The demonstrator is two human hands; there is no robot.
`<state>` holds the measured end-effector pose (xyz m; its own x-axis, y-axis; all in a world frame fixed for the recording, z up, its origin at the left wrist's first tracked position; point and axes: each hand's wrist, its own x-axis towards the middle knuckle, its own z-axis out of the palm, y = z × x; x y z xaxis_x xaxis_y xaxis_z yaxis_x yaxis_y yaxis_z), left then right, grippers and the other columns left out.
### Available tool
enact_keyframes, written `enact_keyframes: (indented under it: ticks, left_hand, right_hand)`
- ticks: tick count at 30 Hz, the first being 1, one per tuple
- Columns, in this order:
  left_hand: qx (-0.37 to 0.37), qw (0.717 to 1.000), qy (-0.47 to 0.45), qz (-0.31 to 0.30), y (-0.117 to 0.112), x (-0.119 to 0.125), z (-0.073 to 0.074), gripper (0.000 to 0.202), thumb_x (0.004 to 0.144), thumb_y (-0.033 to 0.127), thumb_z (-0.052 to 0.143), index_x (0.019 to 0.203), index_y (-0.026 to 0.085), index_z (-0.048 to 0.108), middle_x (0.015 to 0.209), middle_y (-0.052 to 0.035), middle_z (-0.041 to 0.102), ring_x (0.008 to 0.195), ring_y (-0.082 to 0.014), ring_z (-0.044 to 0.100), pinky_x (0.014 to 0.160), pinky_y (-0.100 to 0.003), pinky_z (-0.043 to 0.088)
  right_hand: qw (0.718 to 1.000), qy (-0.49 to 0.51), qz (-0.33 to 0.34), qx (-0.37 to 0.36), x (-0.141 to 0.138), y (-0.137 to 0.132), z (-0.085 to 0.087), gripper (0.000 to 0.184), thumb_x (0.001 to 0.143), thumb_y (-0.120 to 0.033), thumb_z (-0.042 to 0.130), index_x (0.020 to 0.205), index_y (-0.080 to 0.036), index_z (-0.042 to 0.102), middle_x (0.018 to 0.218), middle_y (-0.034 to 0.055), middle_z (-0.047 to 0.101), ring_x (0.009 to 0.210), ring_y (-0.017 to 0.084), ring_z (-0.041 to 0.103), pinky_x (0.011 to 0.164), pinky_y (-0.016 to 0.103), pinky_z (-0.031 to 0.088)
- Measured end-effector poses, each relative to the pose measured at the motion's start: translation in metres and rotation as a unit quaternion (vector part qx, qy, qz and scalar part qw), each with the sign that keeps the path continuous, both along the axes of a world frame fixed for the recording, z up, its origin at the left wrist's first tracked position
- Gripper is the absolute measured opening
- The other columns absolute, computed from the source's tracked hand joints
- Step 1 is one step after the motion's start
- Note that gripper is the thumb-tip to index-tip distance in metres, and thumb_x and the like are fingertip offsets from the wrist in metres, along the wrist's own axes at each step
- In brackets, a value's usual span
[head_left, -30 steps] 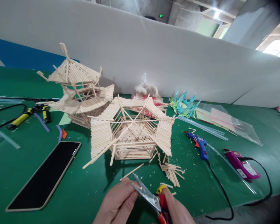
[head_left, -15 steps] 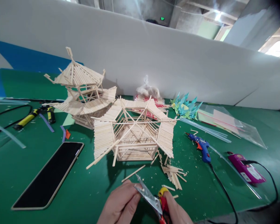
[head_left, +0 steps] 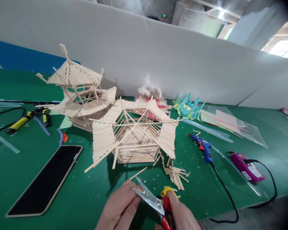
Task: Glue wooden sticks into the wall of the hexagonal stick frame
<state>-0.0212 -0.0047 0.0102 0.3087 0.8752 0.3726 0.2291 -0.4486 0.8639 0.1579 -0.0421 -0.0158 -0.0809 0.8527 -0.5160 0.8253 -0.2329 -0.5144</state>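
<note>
Only the view shifts; right fingers [head_left: 174, 200] grip the scissors [head_left: 156, 203], likely stiff, best held by the handles [head_left: 167, 204]; left fingers [head_left: 127, 193], beside the blades [head_left: 149, 198], pinch what seems a light, brittle stick [head_left: 143, 192].

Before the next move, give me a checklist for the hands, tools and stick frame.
1. Scissors in the right hand: ok, held by the handles, blades parted.
2. Left hand clear of the blades: not ok, its fingertips are right by them.
3. Left hand's hold: cannot tell; fingertips pinched, only a pale bit shows at the blades.
4. Glue gun away from both hands: ok, lying on the table to the right.
5. Glue gun heat: cannot tell.
6. Stick frame upright: ok, standing beyond the hands.
</note>
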Motion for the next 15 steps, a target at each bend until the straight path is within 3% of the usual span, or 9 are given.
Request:
enact_keyframes:
  ticks: [10,15]
  left_hand:
    - [-0.001,0.999,-0.002,0.035,-0.003,0.002,0.0,0.026,0.076,0.01,0.049,0.089,0.029,0.061,0.065,0.004,0.061,0.059,-0.0126,0.058,0.068,-0.02,0.047]
    - [0.004,0.999,0.0,0.039,-0.004,0.001,0.0,0.031,0.075,0.009,0.05,0.094,0.031,0.06,0.069,0.005,0.063,0.063,-0.0123,0.06,0.069,-0.019,0.046]
  right_hand:
    - [1.0,-0.007,-0.013,-0.025,-0.002,0.001,-0.015,0.033,0.06,-0.017,0.053,0.092,-0.021,0.044,0.07,0.0026,0.061,0.06,0.016,0.057,0.048,0.021,0.037]
    - [0.999,-0.03,-0.009,-0.028,-0.001,0.0,-0.025,0.036,0.062,-0.009,0.047,0.097,-0.02,0.046,0.066,0.0025,0.062,0.057,0.016,0.057,0.05,0.021,0.037]
